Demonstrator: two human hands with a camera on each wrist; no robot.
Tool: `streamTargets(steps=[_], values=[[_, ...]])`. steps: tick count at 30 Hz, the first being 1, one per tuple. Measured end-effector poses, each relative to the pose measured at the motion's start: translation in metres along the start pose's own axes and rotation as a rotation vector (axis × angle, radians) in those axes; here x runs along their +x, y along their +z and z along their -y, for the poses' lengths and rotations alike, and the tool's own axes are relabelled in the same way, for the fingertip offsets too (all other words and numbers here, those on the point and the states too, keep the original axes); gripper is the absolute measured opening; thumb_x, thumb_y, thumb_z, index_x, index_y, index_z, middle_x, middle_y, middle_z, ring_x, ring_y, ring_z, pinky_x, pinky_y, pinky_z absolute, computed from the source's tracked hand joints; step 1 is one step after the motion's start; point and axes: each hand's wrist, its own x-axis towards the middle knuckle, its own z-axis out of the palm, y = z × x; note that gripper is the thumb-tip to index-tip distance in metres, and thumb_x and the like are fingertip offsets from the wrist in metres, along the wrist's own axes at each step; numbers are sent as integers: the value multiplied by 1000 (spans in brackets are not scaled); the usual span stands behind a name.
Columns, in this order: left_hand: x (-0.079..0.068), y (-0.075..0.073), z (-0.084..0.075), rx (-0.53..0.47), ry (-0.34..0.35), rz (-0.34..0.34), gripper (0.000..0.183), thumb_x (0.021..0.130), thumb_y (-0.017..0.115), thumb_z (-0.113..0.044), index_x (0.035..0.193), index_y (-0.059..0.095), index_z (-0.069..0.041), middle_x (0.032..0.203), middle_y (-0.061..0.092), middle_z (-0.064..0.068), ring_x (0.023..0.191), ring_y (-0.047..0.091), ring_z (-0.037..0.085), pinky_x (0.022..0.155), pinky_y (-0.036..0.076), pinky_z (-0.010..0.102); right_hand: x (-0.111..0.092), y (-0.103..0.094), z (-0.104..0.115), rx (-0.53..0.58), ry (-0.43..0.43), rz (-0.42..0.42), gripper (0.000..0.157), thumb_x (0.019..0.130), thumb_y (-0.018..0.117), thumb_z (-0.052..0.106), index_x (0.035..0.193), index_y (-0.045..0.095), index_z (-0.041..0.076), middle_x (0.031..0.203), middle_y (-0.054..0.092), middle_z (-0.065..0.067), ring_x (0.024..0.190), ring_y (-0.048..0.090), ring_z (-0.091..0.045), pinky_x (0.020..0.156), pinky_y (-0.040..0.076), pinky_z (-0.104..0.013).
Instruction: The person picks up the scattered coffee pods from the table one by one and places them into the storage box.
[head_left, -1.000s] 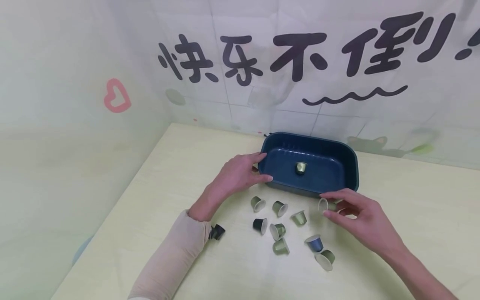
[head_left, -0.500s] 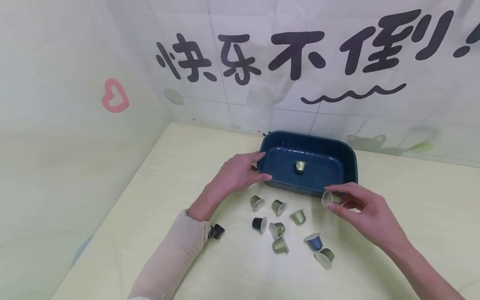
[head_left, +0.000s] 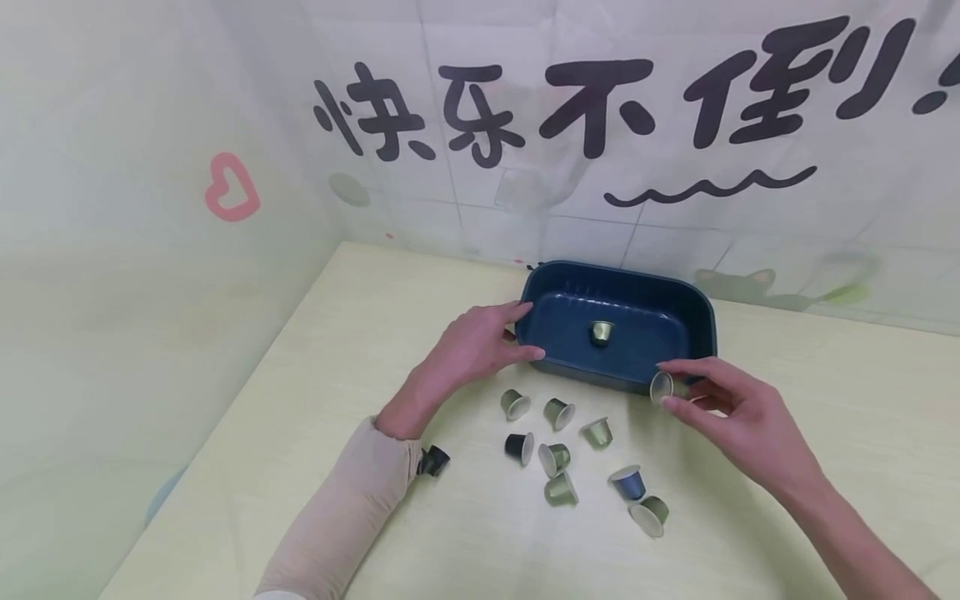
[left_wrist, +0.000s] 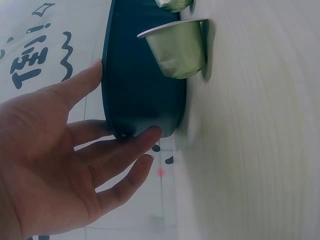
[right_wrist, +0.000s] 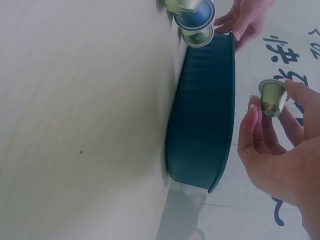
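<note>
At the left end of a dark blue tub [head_left: 555,367], my left hand [head_left: 480,346] grips the rim, thumb on the near side and fingers around the end. My right hand [head_left: 738,417] pinches a green coffee capsule [head_left: 663,388] between thumb and fingertips, just above the tub's near right rim. In the right wrist view that capsule [right_wrist: 273,97] shows its foil body, clear of the tub wall. One gold-green capsule [head_left: 602,332] lies inside the tub. Several loose capsules are scattered on the table in front: mostly green ones [head_left: 561,489], a black one [head_left: 519,448] and a blue one [head_left: 629,482].
The tub stands near a white printed wall sheet [head_left: 480,225] with large dark characters, at the back of the pale table [head_left: 450,533]. A black object [head_left: 435,461], partly hidden, shows beside my left sleeve [head_left: 352,508].
My right hand, with the capsule in its fingers, has risen slightly and moved right and toward the tub. My left hand keeps its place on the rim; the loose capsules have not moved.
</note>
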Motion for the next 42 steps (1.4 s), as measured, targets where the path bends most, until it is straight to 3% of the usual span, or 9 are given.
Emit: streamTargets(steps=[11, 28, 34, 42], values=[[-1, 0, 2, -19, 11, -16, 78, 86, 77, -45, 149, 46, -12, 130, 65, 9, 96, 70, 11, 63, 49, 25, 9, -5, 0, -50, 38, 11, 37, 90, 75, 13, 126, 68, 15, 104, 68, 2, 84, 66, -6, 72, 51, -14], [-1, 1, 3, -12, 3, -10, 78, 86, 76, -45, 150, 45, -13, 129, 66, 7, 96, 70, 10, 63, 50, 25, 20, -7, -1, 14, 55, 12, 39, 93, 72, 13, 131, 65, 12, 103, 68, 0, 83, 69, -11, 72, 52, -16], [0, 2, 3, -15, 9, -16, 78, 86, 77, -45, 150, 46, -13, 128, 67, 8, 96, 70, 10, 63, 49, 25, 23, -6, -2, -2, 72, 6, 43, 94, 72, 17, 136, 63, 17, 111, 67, 1, 88, 68, -4, 74, 52, -15], [0, 1, 2, -29, 12, -10, 77, 86, 76, -45, 150, 46, -13, 128, 67, 7, 95, 70, 10, 65, 50, 26, 28, -6, -3, -7, 60, 1, 40, 94, 71, 18, 134, 64, 14, 109, 66, 1, 87, 70, -8, 72, 52, -15]])
